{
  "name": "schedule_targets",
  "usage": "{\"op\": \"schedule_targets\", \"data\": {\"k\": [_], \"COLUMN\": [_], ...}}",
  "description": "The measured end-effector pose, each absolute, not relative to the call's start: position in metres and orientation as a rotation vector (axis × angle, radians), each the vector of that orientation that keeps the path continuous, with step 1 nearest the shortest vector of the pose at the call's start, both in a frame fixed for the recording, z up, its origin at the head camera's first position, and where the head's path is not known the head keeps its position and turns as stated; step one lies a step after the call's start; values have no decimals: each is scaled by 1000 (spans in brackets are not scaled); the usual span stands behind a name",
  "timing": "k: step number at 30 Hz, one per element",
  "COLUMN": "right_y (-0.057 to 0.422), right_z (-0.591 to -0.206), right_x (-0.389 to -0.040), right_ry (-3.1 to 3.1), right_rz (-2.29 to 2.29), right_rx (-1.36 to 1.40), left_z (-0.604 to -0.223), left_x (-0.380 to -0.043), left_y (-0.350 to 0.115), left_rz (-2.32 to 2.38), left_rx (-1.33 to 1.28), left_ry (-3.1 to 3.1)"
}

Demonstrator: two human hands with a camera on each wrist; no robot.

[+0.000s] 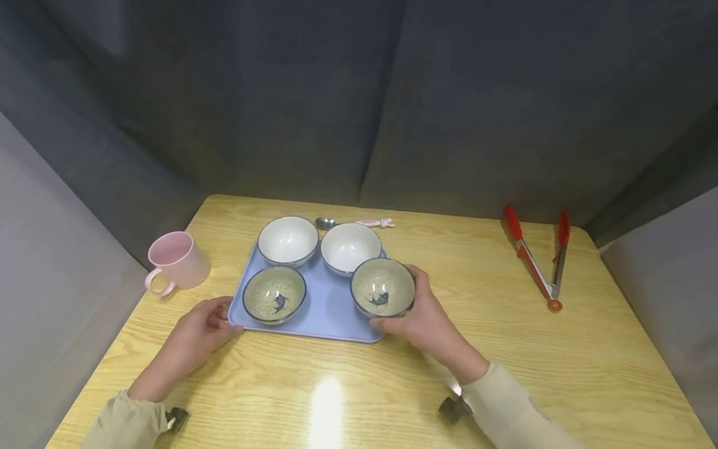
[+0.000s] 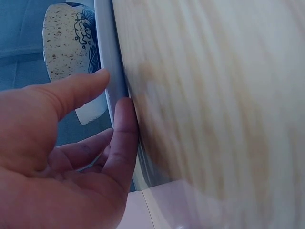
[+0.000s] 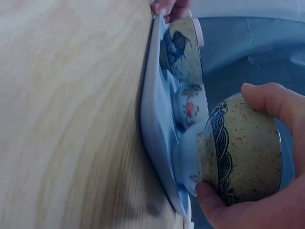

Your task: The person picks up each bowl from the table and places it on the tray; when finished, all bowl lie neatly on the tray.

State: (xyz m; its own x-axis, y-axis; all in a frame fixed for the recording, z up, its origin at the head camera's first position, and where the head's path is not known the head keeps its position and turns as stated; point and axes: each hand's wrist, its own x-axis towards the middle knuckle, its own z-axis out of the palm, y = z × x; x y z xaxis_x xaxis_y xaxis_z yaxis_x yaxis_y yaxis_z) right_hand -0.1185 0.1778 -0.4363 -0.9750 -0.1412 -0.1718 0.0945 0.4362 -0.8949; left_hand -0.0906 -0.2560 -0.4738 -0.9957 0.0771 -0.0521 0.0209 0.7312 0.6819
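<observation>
A blue tray (image 1: 331, 312) lies on the table with two white bowls at its back, left (image 1: 288, 241) and right (image 1: 351, 248). A speckled beige bowl (image 1: 275, 294) with a blue drawing inside stands at its front left. My right hand (image 1: 412, 318) grips a matching speckled bowl (image 3: 252, 152) by its side, thumb near the foot. That bowl is held over the tray's right end, its foot raised off the tray in the right wrist view. My left hand (image 1: 202, 330) pinches the tray's front left corner, thumb at the rim (image 2: 112, 86) and a finger along its outer edge.
A pink mug (image 1: 178, 260) stands left of the tray, its handle toward the front left. Behind the bowls lies a spoon (image 1: 370, 222) with a pink and white handle. Red-tipped tongs (image 1: 535, 268) lie spread at the right back. Dark curtains close off the back.
</observation>
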Motion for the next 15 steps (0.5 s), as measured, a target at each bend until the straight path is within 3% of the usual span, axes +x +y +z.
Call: {"op": "schedule_targets", "data": {"k": [15], "right_y": [153], "right_z": [-445], "right_x": [-108], "right_ry": [2437], "right_rz": [-1570], "right_rx": [-143], "left_z": [-472], "left_x": [-92], "left_y": [-254], "left_rz": [1117], "left_rx": [70], "left_ry": [2851]}}
